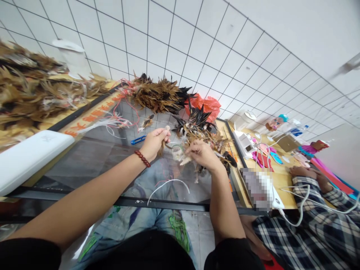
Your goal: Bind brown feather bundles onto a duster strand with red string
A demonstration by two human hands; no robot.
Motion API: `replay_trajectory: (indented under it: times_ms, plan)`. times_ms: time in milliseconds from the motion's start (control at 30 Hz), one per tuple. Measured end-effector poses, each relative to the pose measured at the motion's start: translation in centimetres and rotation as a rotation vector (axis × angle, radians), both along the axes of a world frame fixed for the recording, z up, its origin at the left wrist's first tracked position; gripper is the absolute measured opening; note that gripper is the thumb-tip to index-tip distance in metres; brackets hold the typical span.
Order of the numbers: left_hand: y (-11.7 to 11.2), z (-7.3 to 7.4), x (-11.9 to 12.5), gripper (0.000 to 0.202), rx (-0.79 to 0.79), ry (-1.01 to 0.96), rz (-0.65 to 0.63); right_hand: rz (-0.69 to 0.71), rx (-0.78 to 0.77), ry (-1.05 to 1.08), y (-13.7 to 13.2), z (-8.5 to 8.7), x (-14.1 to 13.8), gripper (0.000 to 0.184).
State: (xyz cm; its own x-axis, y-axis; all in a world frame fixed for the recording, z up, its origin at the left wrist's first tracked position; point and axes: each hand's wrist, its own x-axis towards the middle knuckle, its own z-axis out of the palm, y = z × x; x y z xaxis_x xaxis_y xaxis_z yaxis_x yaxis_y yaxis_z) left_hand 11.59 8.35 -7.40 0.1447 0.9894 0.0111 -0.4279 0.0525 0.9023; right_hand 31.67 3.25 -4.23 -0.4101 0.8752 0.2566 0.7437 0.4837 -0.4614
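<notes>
Over a glass-topped table [92, 161], my left hand [155, 143] is closed, pinching a small brown feather [161, 150] whose pale fluffy base sticks up above the fingertips. My right hand [204, 153] has its fingers pinched at the near edge of a loose heap of brown and black feathers [197, 129]; a pale feather [185, 161] shows at its fingertips. Between both hands lies a roll of clear tape [177, 151]. A blue utility knife [138, 139] rests just left of my left hand, with a loose feather tuft [146, 122] behind it.
Feather bundles [157, 93] tied with red string lie at the back, beside a red plastic bag [206, 107]. A white box-shaped device [39, 155] stands left, near more feathers [33, 90]. On the right are a phone [255, 187], cables and a co-worker's plaid sleeve [308, 191].
</notes>
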Motion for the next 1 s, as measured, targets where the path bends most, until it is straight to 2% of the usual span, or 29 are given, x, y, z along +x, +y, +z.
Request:
replay_trajectory:
  times_ms: [167,333,433,533,600,633,700,767,833,900,1000]
  plan:
    - [0.1,0.0,0.0,0.018,-0.061,-0.044,0.014,0.066,0.006,-0.145,0.4,-1.3,0.2,0.026]
    - [0.0,0.1,0.1,0.021,-0.057,-0.027,0.021,0.054,-0.1,-0.291,0.7,-2.0,0.2,0.042]
    - [0.0,0.1,0.1,0.02,-0.057,-0.01,0.009,0.003,-0.082,-0.33,0.6,-1.9,0.1,0.02]
    - [-0.1,0.0,0.2,0.018,-0.056,-0.013,-0.014,-0.034,-0.058,-0.317,0.4,-1.7,-0.4,0.015]
    - [-0.2,-0.1,0.2,0.017,-0.056,-0.023,-0.039,-0.06,-0.073,-0.16,0.5,-1.7,-0.9,0.012]
    - [-0.2,-0.1,0.3,0.017,-0.057,-0.029,-0.05,-0.086,-0.101,-0.013,0.5,-1.7,-1.2,0.009]
    - [-0.4,-0.3,0.5,0.017,-0.064,-0.035,-0.062,-0.156,-0.197,0.386,0.6,-1.9,-2.2,0.009]
    - [-0.5,-0.5,0.7,0.017,-0.074,-0.037,-0.063,-0.209,-0.325,0.786,0.8,-2.1,-3.3,0.017]
    - [-0.6,-0.7,1.0,0.018,-0.081,-0.042,-0.066,-0.222,-0.44,1.062,0.8,-2.3,-4.4,0.025]
    - [-0.7,-0.9,1.2,0.02,-0.078,-0.05,-0.084,-0.234,-0.507,1.21,0.8,-2.5,-5.3,0.029]
    - [-0.8,-1.2,1.4,0.024,-0.056,-0.056,-0.11,-0.278,-0.514,1.305,0.9,-2.6,-6.0,0.033]
